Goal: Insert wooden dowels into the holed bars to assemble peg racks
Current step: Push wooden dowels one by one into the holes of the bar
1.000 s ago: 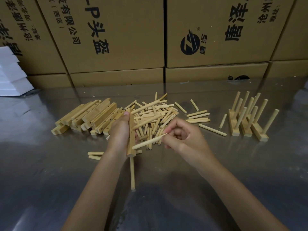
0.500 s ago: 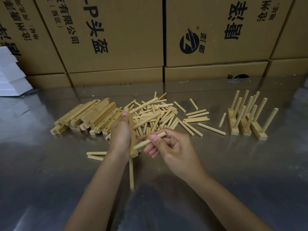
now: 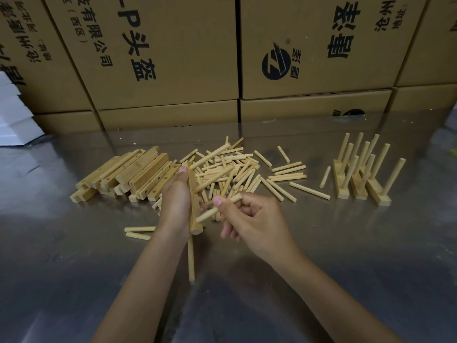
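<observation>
The left hand (image 3: 176, 201) grips a square-sectioned wooden bar (image 3: 194, 206), pale and smooth, held almost on end above the desk (image 3: 346, 256), its fingers curled round the far side and the thumb up by the top end. One round dowel (image 3: 191, 258) already sits in the bar near its lower end and points down toward the viewer. The right hand (image 3: 252, 219) pinches a second dowel (image 3: 218, 207) between thumb and forefinger, the other fingers loosely curled beneath; this grip holds the peg tilted, its lower tip touching or just at the bar's face near the bottom, though whether it has entered a hole cannot be told.

Behind the hands lies a loose heap of dowels (image 3: 222, 169), short plain cylinders with blunt ends, crossing one another at many angles, a few strays spread to the right. To the left is a pile of holed bars (image 3: 128, 174), long straight blocks with round drilled holes along their faces. Well to the right stand the finished peg racks (image 3: 358, 174), bars lying flat side by side with their pegs leaning upward. The desk is a dull, reflective metal sheet with smears. Along its back edge rise brown corrugated cardboard boxes (image 3: 173, 58) printed in black characters, and white foam blocks (image 3: 14, 120) sit at far left
</observation>
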`<state>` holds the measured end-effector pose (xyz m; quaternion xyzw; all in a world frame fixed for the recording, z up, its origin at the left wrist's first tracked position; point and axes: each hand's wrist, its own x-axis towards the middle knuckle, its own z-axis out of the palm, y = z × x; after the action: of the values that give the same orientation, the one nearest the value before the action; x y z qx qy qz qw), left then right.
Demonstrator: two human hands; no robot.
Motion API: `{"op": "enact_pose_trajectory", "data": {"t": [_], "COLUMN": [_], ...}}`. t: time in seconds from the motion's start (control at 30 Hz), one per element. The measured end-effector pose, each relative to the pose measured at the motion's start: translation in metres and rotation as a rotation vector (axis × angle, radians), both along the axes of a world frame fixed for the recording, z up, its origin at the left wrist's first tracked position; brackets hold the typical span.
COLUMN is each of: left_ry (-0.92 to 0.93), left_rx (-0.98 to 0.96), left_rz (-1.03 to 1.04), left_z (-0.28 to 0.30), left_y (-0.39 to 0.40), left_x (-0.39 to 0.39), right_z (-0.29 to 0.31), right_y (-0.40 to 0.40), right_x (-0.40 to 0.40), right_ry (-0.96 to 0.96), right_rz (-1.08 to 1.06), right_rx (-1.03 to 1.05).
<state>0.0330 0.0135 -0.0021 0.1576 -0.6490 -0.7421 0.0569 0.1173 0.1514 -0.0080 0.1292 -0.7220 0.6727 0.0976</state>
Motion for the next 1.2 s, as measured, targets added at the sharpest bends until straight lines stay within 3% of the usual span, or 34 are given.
{"op": "enact_pose_trajectory", "data": {"t": [0.23, 0.43, 1.2], "left_ry": [-0.023, -0.022, -0.009], "left_rx": [-0.012, 0.008, 0.042], "left_rz": [-0.016, -0.027, -0.044], "left_z": [-0.002, -0.005, -0.004], "left_y": [-0.005, -0.007, 0.001], "left_x": [-0.006, -0.008, -0.001], "right_z": [0.004, 0.008, 0.009], "right_y": [0.01, 0.017, 0.023], "right_x": [-0.007, -0.009, -0.007], "right_ry": [0.067, 0.367, 0.276], "right_rz": [-0.089, -0.068, -0.054], "right_rx": [0.178, 0.544, 0.508]}}
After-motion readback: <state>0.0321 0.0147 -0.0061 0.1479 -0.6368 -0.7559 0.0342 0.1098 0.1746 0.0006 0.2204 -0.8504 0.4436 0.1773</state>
